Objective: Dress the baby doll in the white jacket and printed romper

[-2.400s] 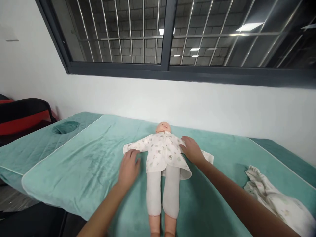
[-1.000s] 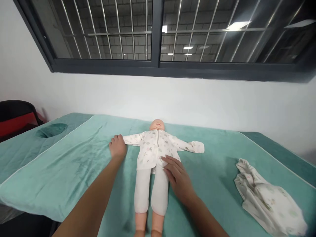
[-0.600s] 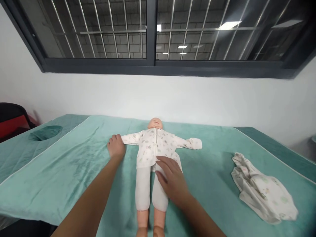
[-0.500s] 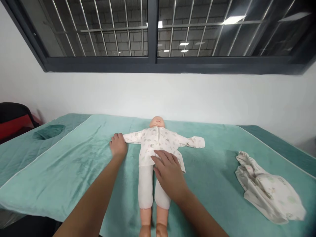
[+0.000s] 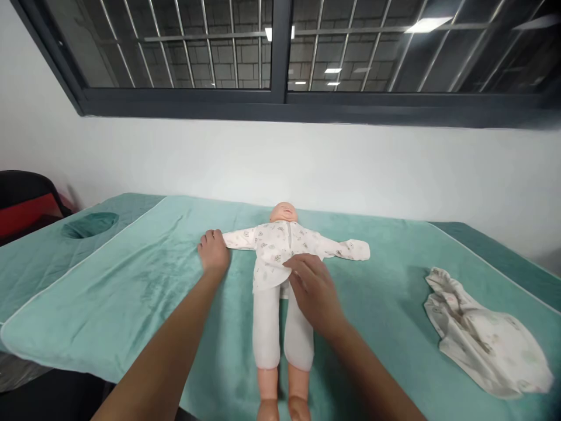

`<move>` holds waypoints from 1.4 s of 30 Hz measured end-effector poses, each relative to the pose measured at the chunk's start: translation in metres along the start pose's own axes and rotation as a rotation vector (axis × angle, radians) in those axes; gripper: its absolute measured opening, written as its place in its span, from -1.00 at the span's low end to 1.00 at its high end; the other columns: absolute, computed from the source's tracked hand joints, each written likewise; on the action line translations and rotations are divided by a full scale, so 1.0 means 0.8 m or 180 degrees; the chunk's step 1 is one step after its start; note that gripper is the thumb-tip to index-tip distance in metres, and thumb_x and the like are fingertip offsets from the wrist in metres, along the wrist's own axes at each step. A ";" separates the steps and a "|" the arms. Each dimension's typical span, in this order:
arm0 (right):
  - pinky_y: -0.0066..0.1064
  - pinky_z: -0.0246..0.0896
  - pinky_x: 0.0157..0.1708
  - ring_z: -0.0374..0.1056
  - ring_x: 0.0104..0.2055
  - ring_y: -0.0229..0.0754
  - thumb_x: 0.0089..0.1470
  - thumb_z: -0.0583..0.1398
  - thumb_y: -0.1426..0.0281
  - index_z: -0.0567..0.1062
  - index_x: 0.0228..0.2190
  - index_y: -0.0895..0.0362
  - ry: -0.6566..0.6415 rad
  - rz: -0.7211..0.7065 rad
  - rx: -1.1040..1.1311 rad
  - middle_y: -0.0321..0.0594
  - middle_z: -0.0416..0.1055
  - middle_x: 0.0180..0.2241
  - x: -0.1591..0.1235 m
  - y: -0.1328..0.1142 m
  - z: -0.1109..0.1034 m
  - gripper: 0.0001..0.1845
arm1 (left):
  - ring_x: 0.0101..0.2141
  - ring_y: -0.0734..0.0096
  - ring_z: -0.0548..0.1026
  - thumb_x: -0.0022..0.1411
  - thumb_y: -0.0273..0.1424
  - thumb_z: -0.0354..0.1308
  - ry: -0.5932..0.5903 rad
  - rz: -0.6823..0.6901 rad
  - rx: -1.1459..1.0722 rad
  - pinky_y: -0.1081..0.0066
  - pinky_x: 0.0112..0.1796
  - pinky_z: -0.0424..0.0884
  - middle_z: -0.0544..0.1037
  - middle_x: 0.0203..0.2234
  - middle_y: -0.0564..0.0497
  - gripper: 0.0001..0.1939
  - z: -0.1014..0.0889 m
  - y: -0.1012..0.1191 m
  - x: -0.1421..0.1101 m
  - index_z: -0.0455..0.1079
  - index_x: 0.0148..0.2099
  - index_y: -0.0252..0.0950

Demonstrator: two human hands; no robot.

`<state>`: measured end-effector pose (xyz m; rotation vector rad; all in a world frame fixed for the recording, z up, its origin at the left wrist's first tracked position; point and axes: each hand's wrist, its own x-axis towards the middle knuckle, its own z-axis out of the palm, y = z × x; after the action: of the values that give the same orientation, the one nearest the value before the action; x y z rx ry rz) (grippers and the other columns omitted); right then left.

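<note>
A baby doll [image 5: 284, 213] lies on its back, its head toward the wall and its arms spread. It wears a white printed baby shirt [image 5: 272, 242] and white leggings [image 5: 266, 327]. My left hand [image 5: 213, 251] is closed at the cuff of the sleeve on the left; the doll's hand there is hidden. Over the doll's belly, my right hand [image 5: 313, 286] pinches the shirt's front edge and lifts it, so the hem folds up. The other sleeve [image 5: 353, 249] stretches out to the right, its cuff covering the end of the arm.
A crumpled white printed baby garment [image 5: 491, 345] lies on the right of the green-covered bed [image 5: 377, 345]. The bed has a face hole [image 5: 92, 225] at its left end. Behind stand a white wall and a barred window [image 5: 280, 105]. A black-and-red chair [image 5: 30, 204] is at far left.
My right hand has closed from loosely spread fingers into a pinch and raised the shirt's front edge. My left hand stays at the cuff. The view has shifted slightly.
</note>
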<state>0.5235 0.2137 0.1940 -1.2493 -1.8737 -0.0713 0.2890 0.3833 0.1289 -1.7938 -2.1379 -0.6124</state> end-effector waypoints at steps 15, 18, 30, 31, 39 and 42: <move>-0.06 0.16 0.17 0.12 0.24 0.02 0.11 0.20 0.16 0.19 0.17 0.06 -0.0323 0.0927 0.0328 -0.04 0.13 0.22 -0.091 0.096 -0.017 -0.35 | 0.03 0.16 0.34 0.16 -0.48 0.06 -0.1092 0.1885 -0.1154 0.07 0.19 0.10 0.43 -0.03 -0.09 -0.62 -0.088 0.009 -0.160 0.39 0.03 -0.18; -0.07 0.25 0.06 0.24 0.13 0.05 0.06 0.22 0.22 0.23 0.15 0.09 -0.0250 0.1155 -0.0207 -0.02 0.27 0.11 -0.095 0.089 -0.013 -0.36 | 0.05 0.18 0.36 0.19 -0.48 0.04 -0.1080 0.1917 -0.1226 0.01 0.24 -0.02 0.46 -0.04 -0.09 -0.61 -0.088 0.024 -0.167 0.40 0.06 -0.16; -0.34 0.37 -0.35 0.40 -0.35 -0.16 0.16 0.09 0.14 0.31 0.01 0.12 0.0317 0.2222 0.0514 -0.17 0.44 -0.27 -0.119 0.050 -0.027 -0.55 | -0.28 0.23 0.53 0.23 -0.40 0.03 -0.1637 0.1252 -0.0918 0.36 -0.30 0.34 0.57 -0.25 -0.12 -0.82 -0.145 0.058 -0.144 0.45 -0.20 -0.25; -0.34 0.39 -0.36 0.40 -0.35 -0.16 0.15 0.11 0.11 0.30 0.01 0.13 0.0471 0.2340 0.0659 -0.15 0.44 -0.28 -0.125 0.043 -0.026 -0.52 | -0.29 0.23 0.53 0.23 -0.40 0.02 -0.1608 0.1311 -0.0825 0.36 -0.31 0.32 0.57 -0.26 -0.11 -0.82 -0.150 0.056 -0.142 0.45 -0.20 -0.24; -0.36 0.38 -0.39 0.40 -0.40 -0.18 0.12 0.13 0.11 0.34 -0.06 0.11 0.0277 0.2449 0.0674 -0.18 0.45 -0.31 -0.141 0.020 -0.021 -0.56 | -0.32 0.23 0.50 0.33 -0.34 -0.10 -0.1109 0.1284 -0.0360 0.33 -0.34 0.27 0.53 -0.34 -0.03 -0.77 -0.172 0.043 -0.139 0.36 -0.30 -0.21; -0.39 0.32 -0.37 0.41 -0.37 -0.18 0.16 0.10 0.11 0.38 -0.13 0.09 -0.0001 0.2302 0.0556 -0.22 0.48 -0.33 -0.138 0.017 -0.023 -0.64 | -0.29 0.21 0.50 0.33 -0.38 -0.10 -0.0989 0.1285 -0.0315 0.30 -0.30 0.29 0.52 -0.29 -0.04 -0.79 -0.166 0.040 -0.146 0.35 -0.27 -0.21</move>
<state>0.5600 0.1310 0.1258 -1.7163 -1.2965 0.4675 0.3354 0.2223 0.1938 -2.4217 -1.8540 -0.3612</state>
